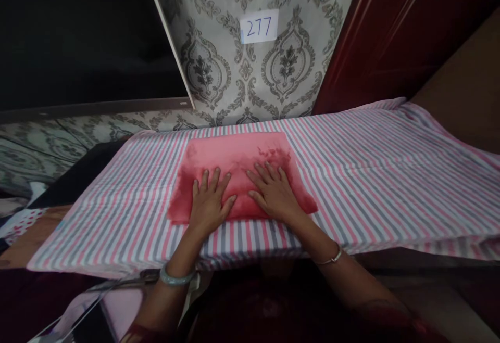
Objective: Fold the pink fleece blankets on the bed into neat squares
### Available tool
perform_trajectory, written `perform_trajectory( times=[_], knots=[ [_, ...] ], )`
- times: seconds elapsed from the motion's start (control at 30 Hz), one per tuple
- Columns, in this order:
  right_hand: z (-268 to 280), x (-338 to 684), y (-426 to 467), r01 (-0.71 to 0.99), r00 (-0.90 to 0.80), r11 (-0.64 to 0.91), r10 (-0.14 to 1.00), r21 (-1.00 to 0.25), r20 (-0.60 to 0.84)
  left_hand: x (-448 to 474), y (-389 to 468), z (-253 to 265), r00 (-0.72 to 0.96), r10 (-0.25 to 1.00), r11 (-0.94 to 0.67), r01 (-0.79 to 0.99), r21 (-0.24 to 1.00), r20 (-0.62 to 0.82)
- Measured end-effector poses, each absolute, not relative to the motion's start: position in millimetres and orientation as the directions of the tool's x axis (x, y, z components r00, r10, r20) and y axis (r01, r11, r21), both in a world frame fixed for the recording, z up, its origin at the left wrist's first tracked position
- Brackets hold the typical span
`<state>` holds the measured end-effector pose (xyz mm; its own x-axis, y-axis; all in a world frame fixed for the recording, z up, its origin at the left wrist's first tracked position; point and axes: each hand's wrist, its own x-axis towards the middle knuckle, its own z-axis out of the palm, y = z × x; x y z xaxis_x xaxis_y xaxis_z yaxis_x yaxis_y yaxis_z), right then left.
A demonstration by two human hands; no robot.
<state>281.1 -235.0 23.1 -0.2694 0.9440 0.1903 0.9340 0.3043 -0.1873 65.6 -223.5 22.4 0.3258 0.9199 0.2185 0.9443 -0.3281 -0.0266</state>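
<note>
A folded pink-red cloth (238,150) with darker red, wet-looking patches lies flat on a table covered by a striped cloth (371,176). My left hand (209,200) rests palm down on its left half, fingers spread. On the right half my right hand (275,192) also lies flat with the fingers apart. Both palms touch the fabric, and neither hand grips it. What kind of item the folded cloth is, I cannot tell.
A large dark television screen (86,36) stands at the back left. Patterned wallpaper behind the table carries a paper marked 277 (259,26). A dark red glossy panel (383,36) rises at the back right. Below the table's front edge, at left, is a pale pink object (123,304).
</note>
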Motion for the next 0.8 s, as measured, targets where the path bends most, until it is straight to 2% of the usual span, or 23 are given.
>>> perform_trajectory(
  times=[0.13, 0.3, 0.47, 0.57, 0.8],
  knots=[
    [18, 303, -253, 0.923, -0.315, 0.347, 0.929, -0.163, 0.193, 46, -230, 22, 0.37, 0.901, -0.368, 0.928, -0.054, 0.227],
    [-1, 343, -285, 0.921, -0.316, 0.356, 0.92, -0.158, 0.231, -10, -249, 10, 0.361, 0.882, -0.357, 0.931, -0.071, 0.303],
    [-16, 358, -290, 0.896, -0.315, 0.38, 0.909, -0.23, 0.274, -51, -258, -2, 0.356, 0.855, -0.391, 0.92, 0.019, 0.377],
    [-21, 356, -285, 0.884, -0.316, 0.401, 0.892, -0.242, 0.323, -57, -257, -2, 0.378, 0.848, -0.433, 0.899, 0.073, 0.37],
    [-15, 363, -280, 0.874, -0.338, 0.431, 0.871, -0.224, 0.356, -49, -249, 2, 0.378, 0.838, -0.427, 0.903, 0.043, 0.394]
  ],
)
